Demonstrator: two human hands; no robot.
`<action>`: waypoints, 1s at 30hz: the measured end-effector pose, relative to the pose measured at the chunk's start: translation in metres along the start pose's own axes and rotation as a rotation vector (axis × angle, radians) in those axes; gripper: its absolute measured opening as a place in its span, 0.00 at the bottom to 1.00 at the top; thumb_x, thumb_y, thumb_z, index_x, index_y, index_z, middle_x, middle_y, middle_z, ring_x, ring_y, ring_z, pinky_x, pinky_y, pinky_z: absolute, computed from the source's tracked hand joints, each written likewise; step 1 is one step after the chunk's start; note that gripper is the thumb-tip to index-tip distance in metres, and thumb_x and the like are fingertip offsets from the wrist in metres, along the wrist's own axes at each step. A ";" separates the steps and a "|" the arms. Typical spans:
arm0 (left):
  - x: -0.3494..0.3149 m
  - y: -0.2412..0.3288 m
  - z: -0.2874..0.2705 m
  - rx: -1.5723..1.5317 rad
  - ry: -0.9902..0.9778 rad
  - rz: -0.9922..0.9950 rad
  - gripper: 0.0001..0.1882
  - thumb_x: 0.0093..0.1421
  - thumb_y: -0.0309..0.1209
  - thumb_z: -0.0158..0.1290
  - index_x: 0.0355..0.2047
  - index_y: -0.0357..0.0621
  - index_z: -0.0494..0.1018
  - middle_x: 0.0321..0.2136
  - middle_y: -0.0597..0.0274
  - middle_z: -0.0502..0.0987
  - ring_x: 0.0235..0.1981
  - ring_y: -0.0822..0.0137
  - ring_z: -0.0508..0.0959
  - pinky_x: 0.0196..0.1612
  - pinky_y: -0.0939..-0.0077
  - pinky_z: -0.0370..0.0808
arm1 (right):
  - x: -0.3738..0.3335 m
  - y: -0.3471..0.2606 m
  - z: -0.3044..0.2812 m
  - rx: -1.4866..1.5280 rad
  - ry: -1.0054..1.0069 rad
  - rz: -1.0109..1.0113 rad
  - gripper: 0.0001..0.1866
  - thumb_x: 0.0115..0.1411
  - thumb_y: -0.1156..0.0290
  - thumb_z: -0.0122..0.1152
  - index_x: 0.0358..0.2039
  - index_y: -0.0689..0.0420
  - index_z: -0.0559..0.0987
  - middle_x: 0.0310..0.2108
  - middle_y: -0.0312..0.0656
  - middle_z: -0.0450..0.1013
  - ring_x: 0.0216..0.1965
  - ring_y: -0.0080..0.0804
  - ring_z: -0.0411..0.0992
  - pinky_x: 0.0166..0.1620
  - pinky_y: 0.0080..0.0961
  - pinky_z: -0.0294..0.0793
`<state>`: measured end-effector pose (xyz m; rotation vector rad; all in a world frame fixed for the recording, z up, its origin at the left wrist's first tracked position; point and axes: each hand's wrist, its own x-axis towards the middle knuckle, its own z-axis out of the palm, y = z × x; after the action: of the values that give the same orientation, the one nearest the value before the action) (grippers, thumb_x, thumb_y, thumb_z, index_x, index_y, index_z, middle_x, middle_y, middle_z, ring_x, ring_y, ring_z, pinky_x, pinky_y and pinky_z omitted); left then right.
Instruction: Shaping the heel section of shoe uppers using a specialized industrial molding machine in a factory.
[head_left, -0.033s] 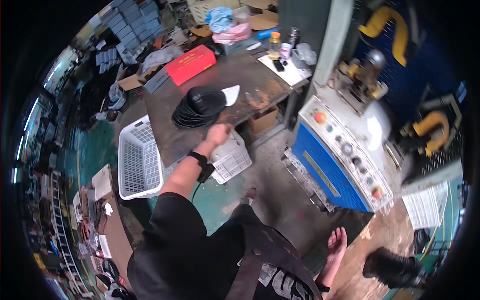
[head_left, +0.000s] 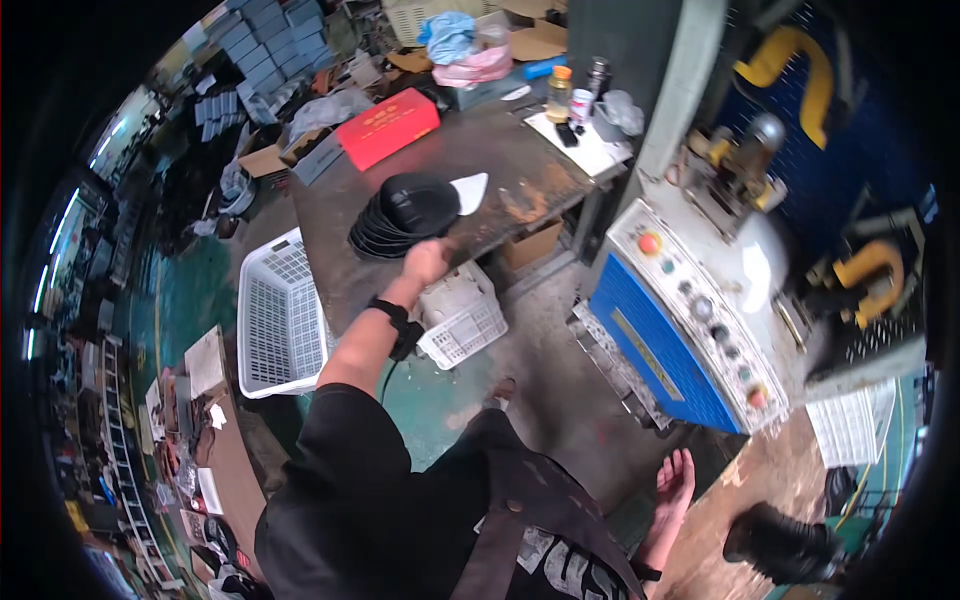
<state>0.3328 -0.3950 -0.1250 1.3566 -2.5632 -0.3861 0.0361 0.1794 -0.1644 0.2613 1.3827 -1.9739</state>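
Black-sleeved left upper arm stretched out forward; bare left forearm angled upward and to right. Left hand held back uppermost, fingers curled under, fingertips hidden from view. Bare right forearm held low, well apart from left, pointed forward. Right hand turned mostly palm up, fingers slightly bent, loosely extended.

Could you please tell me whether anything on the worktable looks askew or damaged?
Two things. The stack of black pieces, beside the left hand, is fanned toward the left rather than squared up. The worktable has a rough brown patch toward its right side, where the dark surface looks worn.
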 end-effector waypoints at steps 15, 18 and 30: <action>0.174 -0.127 -0.102 0.183 -0.201 0.403 0.06 0.56 0.32 0.46 0.28 0.46 0.72 0.35 0.58 0.73 0.47 0.57 0.69 0.57 0.57 0.57 | 0.056 0.026 0.307 -0.226 -0.256 0.194 0.15 0.62 0.73 0.48 0.49 0.61 0.69 0.40 0.47 0.74 0.35 0.34 0.77 0.32 0.21 0.76; 0.186 -0.035 -0.119 -0.004 -0.133 0.553 0.09 0.62 0.32 0.42 0.28 0.43 0.69 0.28 0.51 0.71 0.38 0.47 0.69 0.46 0.58 0.65 | 0.062 0.014 0.329 -0.355 -0.333 0.127 0.16 0.62 0.71 0.49 0.50 0.59 0.69 0.42 0.43 0.74 0.40 0.29 0.75 0.38 0.18 0.74; 0.119 0.254 -0.083 -1.046 -1.117 0.657 0.09 0.61 0.26 0.49 0.42 0.38 0.71 0.36 0.68 0.74 0.39 0.80 0.72 0.44 0.84 0.69 | 0.048 -0.068 0.342 -0.489 -0.450 -0.306 0.10 0.59 0.69 0.59 0.40 0.58 0.75 0.34 0.29 0.74 0.35 0.14 0.69 0.36 0.14 0.69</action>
<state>0.0963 -0.3675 0.0442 -0.1995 -2.4078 -2.3295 0.0326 -0.1312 0.0003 -0.6135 1.5991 -1.7029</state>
